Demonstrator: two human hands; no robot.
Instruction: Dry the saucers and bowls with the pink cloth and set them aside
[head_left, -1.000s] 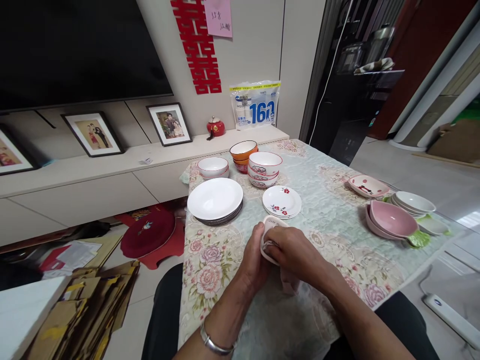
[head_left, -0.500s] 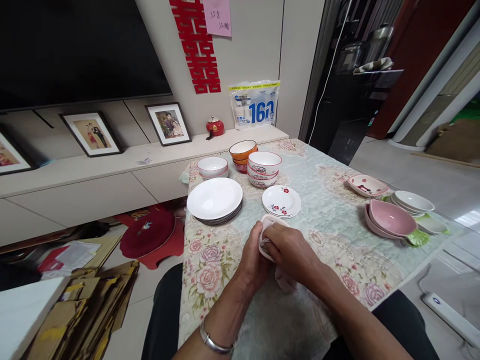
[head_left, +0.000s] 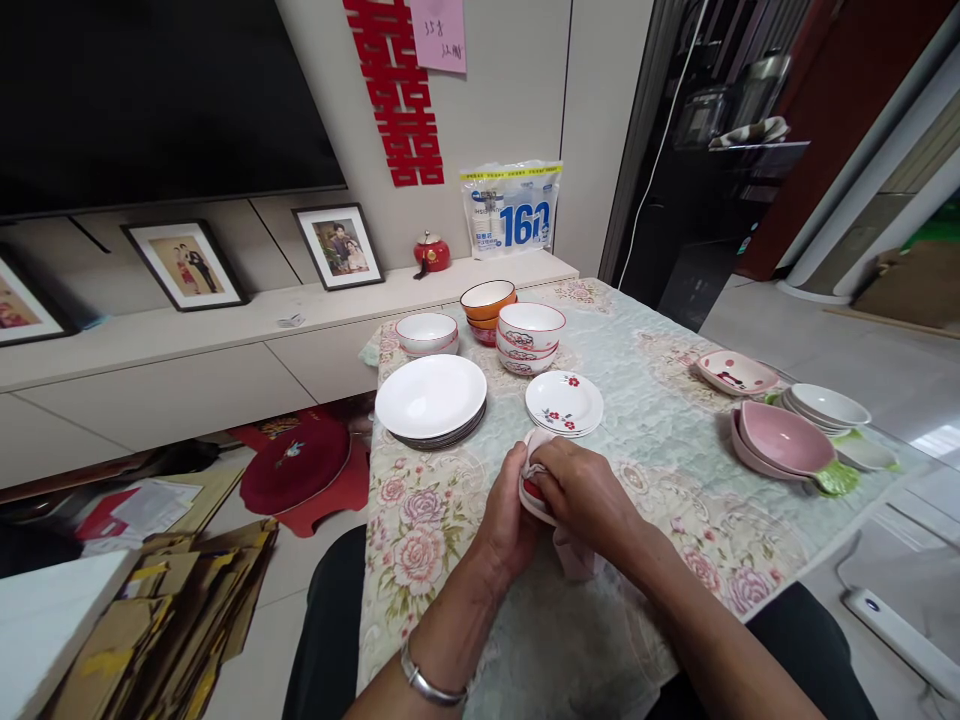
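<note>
Small dish (head_left: 534, 505) rests gripped in the left hand (head_left: 502, 515) while the right hand (head_left: 589, 490), curled over it, clutches a pale cloth (head_left: 576, 560).

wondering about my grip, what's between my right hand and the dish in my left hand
In the head view, a pale cloth lies between your right hand and the dish in your left hand.

3 framed photos (head_left: 340, 247), red jar (head_left: 432, 254) near plastic bag (head_left: 512, 212), black screen (head_left: 157, 95) above
</note>
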